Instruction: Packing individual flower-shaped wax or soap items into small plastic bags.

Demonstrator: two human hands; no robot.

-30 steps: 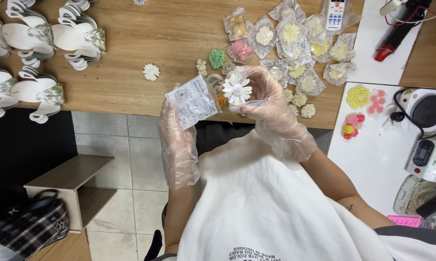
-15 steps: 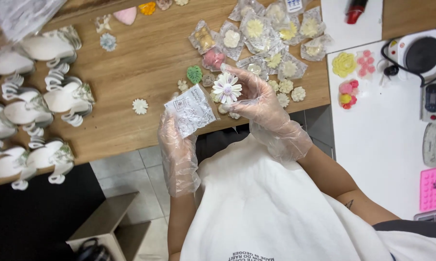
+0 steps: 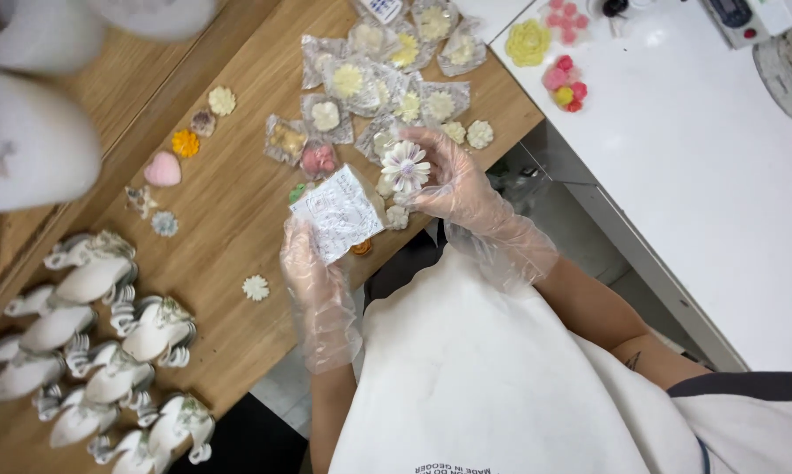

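Both hands have drifted right over our wooden table (image 3: 238,219) | left hand (image 3: 313,272) pinches small clear bag (image 3: 339,213) | right hand (image 3: 453,180) grips white flower (image 3: 405,167) beside bag, above table edge

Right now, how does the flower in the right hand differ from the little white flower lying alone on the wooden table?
The held flower is larger, with a purple-tinged centre; the lone flower is smaller and plain cream. One sits in the gloved right hand; the other lies untouched on the wooden table. Both are pale, daisy-like shapes.
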